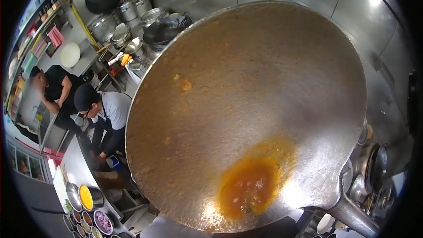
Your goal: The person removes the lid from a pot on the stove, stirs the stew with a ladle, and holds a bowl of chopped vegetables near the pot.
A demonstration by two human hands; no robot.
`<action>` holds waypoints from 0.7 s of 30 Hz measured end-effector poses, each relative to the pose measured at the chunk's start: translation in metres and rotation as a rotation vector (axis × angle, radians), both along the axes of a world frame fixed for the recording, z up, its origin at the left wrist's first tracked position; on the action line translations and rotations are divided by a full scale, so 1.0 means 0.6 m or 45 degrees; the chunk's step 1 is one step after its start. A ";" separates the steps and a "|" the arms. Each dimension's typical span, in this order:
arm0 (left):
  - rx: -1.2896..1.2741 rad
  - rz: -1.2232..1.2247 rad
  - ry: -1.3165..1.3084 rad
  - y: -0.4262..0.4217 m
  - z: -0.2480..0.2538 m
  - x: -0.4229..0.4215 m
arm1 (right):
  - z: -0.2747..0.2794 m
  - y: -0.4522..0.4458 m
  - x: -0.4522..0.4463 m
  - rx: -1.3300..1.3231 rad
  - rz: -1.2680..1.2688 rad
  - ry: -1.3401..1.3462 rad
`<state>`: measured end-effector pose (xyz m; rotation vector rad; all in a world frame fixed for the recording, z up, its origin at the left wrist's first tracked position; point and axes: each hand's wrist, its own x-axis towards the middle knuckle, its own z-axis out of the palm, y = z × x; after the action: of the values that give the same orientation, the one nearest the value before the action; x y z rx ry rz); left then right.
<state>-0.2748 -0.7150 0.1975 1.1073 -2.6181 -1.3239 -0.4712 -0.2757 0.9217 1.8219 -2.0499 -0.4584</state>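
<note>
A large metal wok (246, 83) fills the middle of the head view, its inner face tilted toward me. An orange-brown sauce (249, 187) pools near its lower edge, and small bits of food cling to the surface higher up. The wok's handle (352, 215) runs off toward the lower right edge. Neither of my hands shows, so what grips the handle is outside the picture. Whatever lies directly behind the wok is hidden by it.
Two people, one in a grey shirt (115, 108) and one in black (66, 86), work at the left. Bowls of ingredients (103, 221) stand at the lower left. Pots (128, 11) and a dark wok (161, 31) sit behind; ladles and strainers (359, 186) are at the right.
</note>
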 end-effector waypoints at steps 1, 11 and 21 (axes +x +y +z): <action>0.003 0.004 0.001 -0.001 -0.001 -0.002 | -0.006 -0.003 -0.004 -0.058 0.065 0.020; 0.027 0.014 0.021 -0.008 -0.007 -0.022 | 0.017 -0.036 0.024 -0.287 -0.343 -0.237; 0.011 -0.002 0.049 -0.021 -0.005 -0.051 | -0.010 0.021 0.030 -0.596 -0.291 -0.368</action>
<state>-0.3053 -0.7278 0.1944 1.0704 -2.5893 -1.3436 -0.4534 -0.2631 0.9159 1.4445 -2.3182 0.2340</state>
